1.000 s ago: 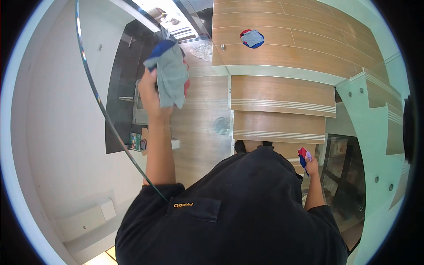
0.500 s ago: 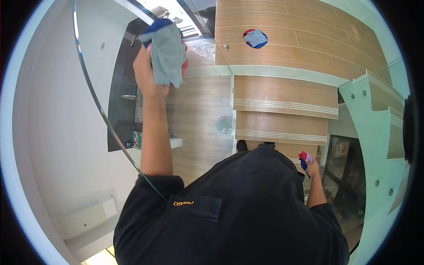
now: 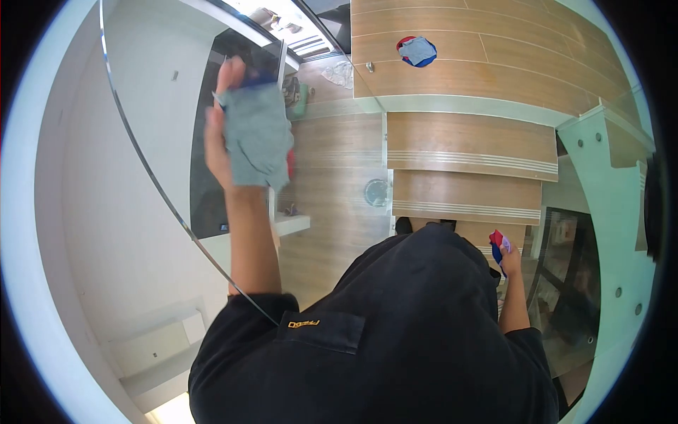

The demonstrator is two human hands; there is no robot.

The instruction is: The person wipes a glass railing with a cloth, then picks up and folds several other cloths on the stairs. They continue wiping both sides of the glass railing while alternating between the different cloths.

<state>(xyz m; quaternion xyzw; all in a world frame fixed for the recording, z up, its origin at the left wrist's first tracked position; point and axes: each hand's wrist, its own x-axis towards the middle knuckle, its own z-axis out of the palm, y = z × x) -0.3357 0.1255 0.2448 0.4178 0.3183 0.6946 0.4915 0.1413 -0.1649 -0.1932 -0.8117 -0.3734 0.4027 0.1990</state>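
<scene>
left hand (image 3: 220,145): grey cloth (image 3: 258,138) against glass panel (image 3: 166,106); right hand (image 3: 510,260): red-blue cloth (image 3: 498,242)

- Left hand (image 3: 216,147) raised high, gripping a grey cloth (image 3: 256,134) spread flat against the curved glass panel (image 3: 169,141).
- Right hand (image 3: 510,263) low at the side, closed around a red, blue and purple cloth bundle (image 3: 498,244).
- Wooden steps (image 3: 470,145) below, past the glass.
- Blue and red rag (image 3: 417,51) lying on the wooden landing (image 3: 537,78), well apart from both hands.

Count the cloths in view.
4: grey cloth in left hand; bunched cloth in right hand; blue-red cloth on landing; pale cloth on floor behind glass. Others may be hidden.
</scene>
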